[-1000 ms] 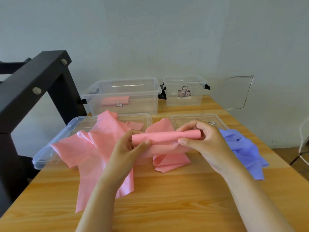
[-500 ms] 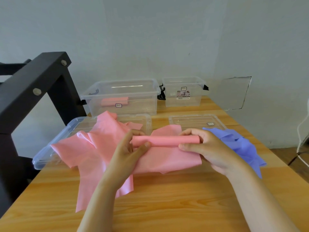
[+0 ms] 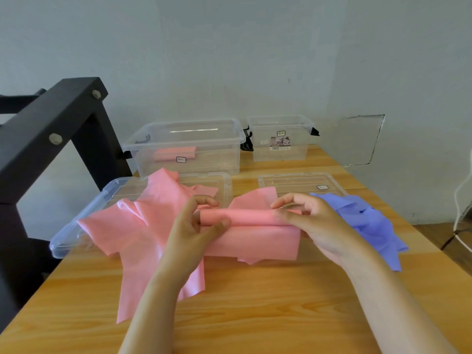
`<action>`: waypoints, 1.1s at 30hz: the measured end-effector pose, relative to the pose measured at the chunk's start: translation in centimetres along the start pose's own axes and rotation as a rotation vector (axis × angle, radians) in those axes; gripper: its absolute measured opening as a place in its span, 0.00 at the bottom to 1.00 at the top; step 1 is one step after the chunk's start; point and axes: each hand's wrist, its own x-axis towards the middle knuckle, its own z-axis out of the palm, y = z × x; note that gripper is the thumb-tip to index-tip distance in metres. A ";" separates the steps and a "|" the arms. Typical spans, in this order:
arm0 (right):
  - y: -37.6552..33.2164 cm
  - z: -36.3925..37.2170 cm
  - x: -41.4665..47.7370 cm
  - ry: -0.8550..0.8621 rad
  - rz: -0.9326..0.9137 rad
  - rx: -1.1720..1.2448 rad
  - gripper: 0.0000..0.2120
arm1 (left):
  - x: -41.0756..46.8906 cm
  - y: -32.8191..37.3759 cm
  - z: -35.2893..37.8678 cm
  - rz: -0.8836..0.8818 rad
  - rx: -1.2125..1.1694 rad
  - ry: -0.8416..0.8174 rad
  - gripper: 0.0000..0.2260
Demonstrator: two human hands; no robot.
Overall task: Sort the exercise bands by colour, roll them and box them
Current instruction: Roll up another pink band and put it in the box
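Note:
A pink exercise band (image 3: 250,217) lies partly rolled in the middle of the table, its loose tail spread flat toward me. My left hand (image 3: 194,226) curls round the roll's left end, thumb under and fingers over. My right hand (image 3: 309,221) holds the right end with fingers arched over it. More loose pink bands (image 3: 143,226) are heaped to the left, partly over a lid. A heap of blue-violet bands (image 3: 367,221) lies to the right. A large clear box (image 3: 237,139) at the back holds a rolled pink band (image 3: 175,153). A smaller clear box (image 3: 281,139) stands beside it.
Two clear lids lie flat on the wooden table (image 3: 255,302): a large lid (image 3: 66,241) at the left under the pink heap and a small lid (image 3: 296,181) behind my right hand. A black metal frame (image 3: 51,129) stands at the left. The wall is close behind.
The roll came down from the air onto the table and the band's tail now lies spread flat under it. Both hands followed it down and my fingers loosened over the roll.

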 end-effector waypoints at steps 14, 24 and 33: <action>0.7 0.7 0.1 0.042 -0.013 -0.002 0.03 | 0.3 -0.3 -0.3 0.014 -0.121 0.015 0.13; 0.4 0.8 -0.1 0.006 -0.064 0.000 0.08 | 0.1 0.3 0.1 -0.007 -0.214 -0.021 0.15; -0.3 1.0 -0.3 0.048 -0.207 -0.017 0.15 | 0.2 -0.2 0.2 -0.031 -0.003 0.002 0.09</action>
